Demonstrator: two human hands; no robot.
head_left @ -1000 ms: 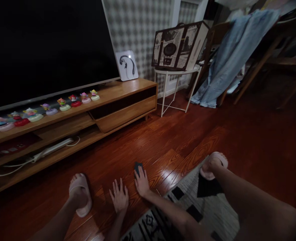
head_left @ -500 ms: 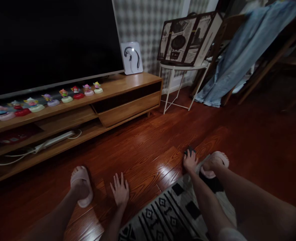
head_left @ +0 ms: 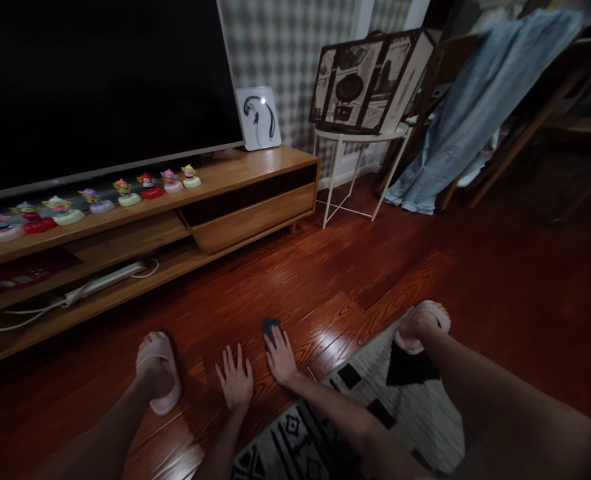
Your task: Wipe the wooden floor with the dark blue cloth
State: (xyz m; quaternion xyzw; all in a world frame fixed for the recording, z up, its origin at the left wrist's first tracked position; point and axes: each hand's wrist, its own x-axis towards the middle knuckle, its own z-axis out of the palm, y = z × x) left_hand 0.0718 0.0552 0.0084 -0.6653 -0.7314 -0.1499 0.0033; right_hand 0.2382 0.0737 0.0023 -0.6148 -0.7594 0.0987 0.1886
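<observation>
My left hand (head_left: 237, 381) lies flat on the glossy reddish wooden floor (head_left: 210, 293), fingers spread and nothing in it. Just to its right, my right hand (head_left: 281, 357) presses a small dark teal cloth (head_left: 271, 327) against the boards. The cloth shows past the fingertips, and the palm and fingers cover the rest of it. My right forearm crosses above a patterned rug (head_left: 410, 413).
My feet wear pink slippers (head_left: 168, 380), one on each side. Ahead stands a low wooden TV cabinet (head_left: 255, 223) with several small figurines (head_left: 151, 187) on top. A suitcase-like box (head_left: 370, 83) rests on a white side table (head_left: 355, 137); jeans (head_left: 455, 127) hang at right.
My right hand has swept left across the floor with the cloth, from beside the right slipper to near my left hand. My left hand stays flat in about the same place.
</observation>
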